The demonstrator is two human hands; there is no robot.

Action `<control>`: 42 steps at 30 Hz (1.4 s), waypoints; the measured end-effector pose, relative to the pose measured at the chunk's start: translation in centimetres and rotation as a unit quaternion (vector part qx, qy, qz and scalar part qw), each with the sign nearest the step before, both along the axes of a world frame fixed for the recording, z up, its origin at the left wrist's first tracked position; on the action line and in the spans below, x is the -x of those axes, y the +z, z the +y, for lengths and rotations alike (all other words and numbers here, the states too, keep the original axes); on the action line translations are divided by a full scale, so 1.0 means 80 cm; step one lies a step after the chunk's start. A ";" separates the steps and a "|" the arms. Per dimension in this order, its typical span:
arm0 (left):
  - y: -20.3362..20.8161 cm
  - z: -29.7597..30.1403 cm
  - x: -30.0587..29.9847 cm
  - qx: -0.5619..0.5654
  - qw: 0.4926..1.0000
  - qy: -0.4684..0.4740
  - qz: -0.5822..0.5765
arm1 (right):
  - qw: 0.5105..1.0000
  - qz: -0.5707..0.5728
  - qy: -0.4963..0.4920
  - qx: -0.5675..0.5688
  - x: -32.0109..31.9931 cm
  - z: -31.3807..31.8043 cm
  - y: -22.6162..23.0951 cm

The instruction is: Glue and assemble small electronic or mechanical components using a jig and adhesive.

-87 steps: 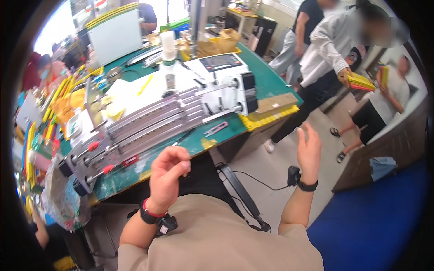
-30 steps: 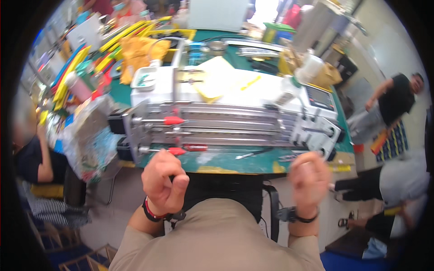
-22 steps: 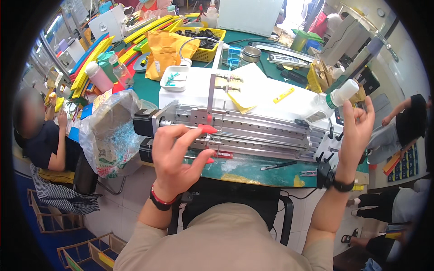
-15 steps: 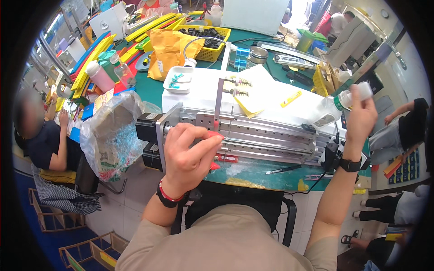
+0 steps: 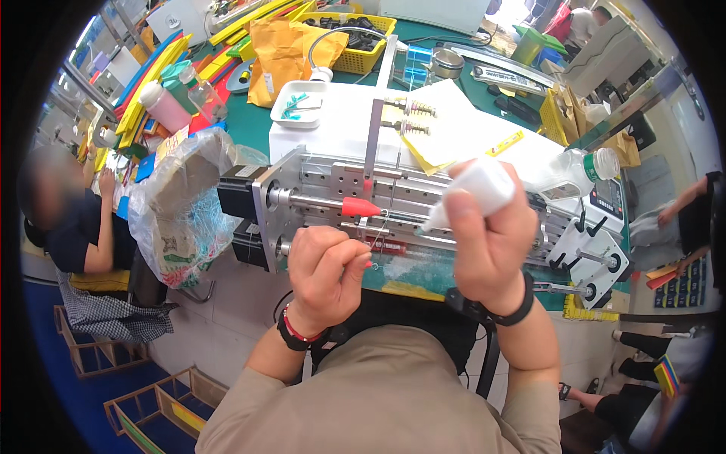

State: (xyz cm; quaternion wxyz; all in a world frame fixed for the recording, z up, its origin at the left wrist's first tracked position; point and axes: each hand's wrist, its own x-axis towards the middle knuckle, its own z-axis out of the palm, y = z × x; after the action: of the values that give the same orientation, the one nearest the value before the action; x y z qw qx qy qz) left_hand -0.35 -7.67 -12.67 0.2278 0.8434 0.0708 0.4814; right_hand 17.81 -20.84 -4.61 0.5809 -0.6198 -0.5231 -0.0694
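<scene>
My right hand (image 5: 488, 246) is closed round a small white squeeze bottle (image 5: 488, 185). The bottle is tipped, its narrow nozzle pointing left and down over the metal rail machine (image 5: 333, 170). Close by, my left hand (image 5: 327, 272) is pinched shut at the front of the machine. A thin strand (image 5: 380, 236) runs from its fingertips up to the tip of a red cone-shaped piece (image 5: 361, 206) on a horizontal shaft. A small red bit shows at the fingertips. Behind the cone, two springs (image 5: 412, 117) sit on a bracket.
On the left hangs a clear plastic bag (image 5: 181, 189) of pale blue strands. A white tray (image 5: 300, 104) holds small green pieces. At right stand a clear bottle (image 5: 563, 172) and a dark keypad device (image 5: 607, 198). A seated person (image 5: 72, 219) works at far left.
My right hand has brought the white bottle left and down from beside the clear bottle to over the machine. My left hand has lowered slightly, uncovering the red cone.
</scene>
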 end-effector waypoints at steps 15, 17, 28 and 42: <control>-0.008 -0.010 -0.006 -0.024 0.999 -0.024 0.000 | 0.998 -0.046 -0.009 -0.028 -0.001 0.042 -0.013; -0.008 -0.010 -0.005 -0.026 0.999 -0.024 0.002 | 0.998 -0.046 -0.009 -0.029 -0.001 0.041 -0.013; -0.009 -0.007 -0.006 -0.022 1.000 0.000 -0.012 | 0.999 0.031 -0.017 -0.020 0.008 0.021 -0.006; -0.016 -0.003 0.013 -0.029 0.999 0.024 0.007 | 0.999 -0.013 -0.022 -0.033 0.016 0.030 -0.019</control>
State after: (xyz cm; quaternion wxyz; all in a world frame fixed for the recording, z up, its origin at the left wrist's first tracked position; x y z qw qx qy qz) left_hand -1.39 -7.89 -13.96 0.1913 0.8509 0.0788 0.4828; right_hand 16.55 -18.44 -6.10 0.5926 -0.6110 -0.5138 -0.1072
